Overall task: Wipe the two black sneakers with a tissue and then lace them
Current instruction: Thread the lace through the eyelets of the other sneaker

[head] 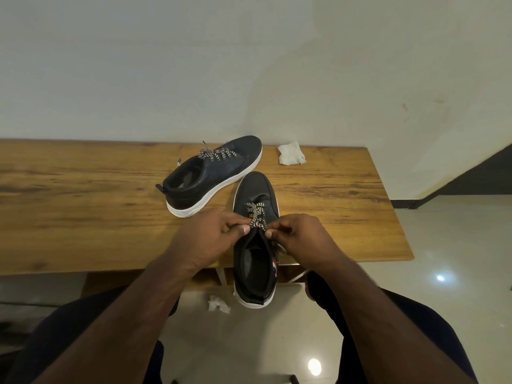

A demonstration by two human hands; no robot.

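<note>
A black sneaker (256,189) with a white sole points away from me, its heel hanging over the near edge of the wooden table (83,203). Its black-and-white patterned lace (256,214) crosses the lower eyelets. My left hand (210,236) pinches the lace at the left side of the tongue, and my right hand (299,236) pinches it at the right side. A second black sneaker (219,173), laced, lies further back to the left, toe toward the wall. A white tissue (291,153) rests on the table's far edge.
A crumpled tissue (219,303) lies on the glossy tiled floor (443,245) under the near sneaker's heel. A pale wall (249,65) runs behind the table. My knees in dark trousers frame the bottom of the view.
</note>
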